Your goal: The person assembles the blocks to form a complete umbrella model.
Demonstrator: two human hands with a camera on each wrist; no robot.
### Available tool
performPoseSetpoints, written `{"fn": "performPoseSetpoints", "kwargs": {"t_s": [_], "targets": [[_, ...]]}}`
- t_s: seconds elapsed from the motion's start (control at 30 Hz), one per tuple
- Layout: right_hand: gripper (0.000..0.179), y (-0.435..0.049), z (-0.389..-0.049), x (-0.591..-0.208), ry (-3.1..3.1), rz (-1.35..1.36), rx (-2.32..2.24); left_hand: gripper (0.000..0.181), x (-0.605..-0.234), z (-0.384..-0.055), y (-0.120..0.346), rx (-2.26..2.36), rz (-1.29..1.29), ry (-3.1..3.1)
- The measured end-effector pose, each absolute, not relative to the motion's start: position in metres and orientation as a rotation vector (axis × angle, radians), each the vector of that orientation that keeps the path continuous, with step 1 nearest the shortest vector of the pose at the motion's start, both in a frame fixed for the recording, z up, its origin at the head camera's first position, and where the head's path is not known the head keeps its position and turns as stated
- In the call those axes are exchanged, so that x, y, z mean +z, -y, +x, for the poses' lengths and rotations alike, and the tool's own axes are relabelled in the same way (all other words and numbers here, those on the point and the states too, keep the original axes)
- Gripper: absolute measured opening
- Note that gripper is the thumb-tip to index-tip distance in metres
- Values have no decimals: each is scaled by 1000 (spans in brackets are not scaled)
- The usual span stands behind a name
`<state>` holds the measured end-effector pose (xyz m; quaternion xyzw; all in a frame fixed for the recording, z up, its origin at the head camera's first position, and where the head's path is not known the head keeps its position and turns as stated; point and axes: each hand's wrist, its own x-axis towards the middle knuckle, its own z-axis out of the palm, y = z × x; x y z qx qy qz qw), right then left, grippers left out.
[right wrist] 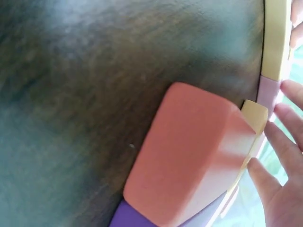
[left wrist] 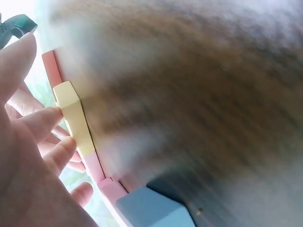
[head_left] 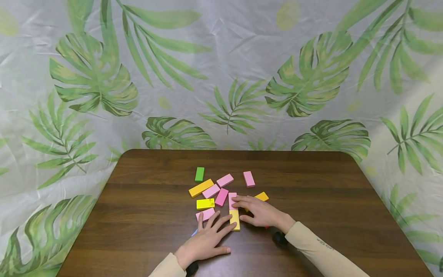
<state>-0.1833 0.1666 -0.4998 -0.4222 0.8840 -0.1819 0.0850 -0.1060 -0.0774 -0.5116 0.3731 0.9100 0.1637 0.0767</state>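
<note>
In the head view a pale yellow block point(head_left: 235, 222) and a light pink block point(head_left: 232, 201) lie end to end in a line on the table. My left hand point(head_left: 209, 240) is spread palm down, its fingertips at the left side of the pale yellow block. The left wrist view shows fingertips against the same yellow block point(left wrist: 75, 118). With its fingers extended, my right hand point(head_left: 261, 211) touches the pink block. An orange block point(head_left: 262, 196) lies partly hidden behind that hand. A red block point(right wrist: 184, 151) and a purple block point(right wrist: 135, 215) fill the near part of the right wrist view.
Left of the line lie a magenta block point(head_left: 221, 197), bright yellow block point(head_left: 205, 204), orange block point(head_left: 201, 188), green block point(head_left: 199, 174) and several pink blocks. Another pink block point(head_left: 248, 179) lies farther back. A blue block point(left wrist: 154, 208) is near my left wrist. A leaf-patterned curtain point(head_left: 235, 57) hangs behind the table.
</note>
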Motion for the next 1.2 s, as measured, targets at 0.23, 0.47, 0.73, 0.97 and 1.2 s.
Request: {"fn": "performPoseSetpoints", "kwargs": {"t_s": [0.23,0.47,0.73,0.97,1.2], "targets": [[46,-167,-198,-494,-2697,-1160,-628,65,-510,-117,75,508,1103,-2774],[51,-162,-226,-488,-2706,-1063,-636,64,-507,-134,73,491,1051,-2785],[53,-153,-249,-488,-2696,-1070,-577,63,-505,-140,70,466,1012,-2762],[54,-150,-253,-491,-2685,-1043,-475,62,-504,-140,69,514,993,-2729],[51,-152,-248,-492,-2749,-1085,-378,59,-505,-141,71,501,975,-2730]]}}
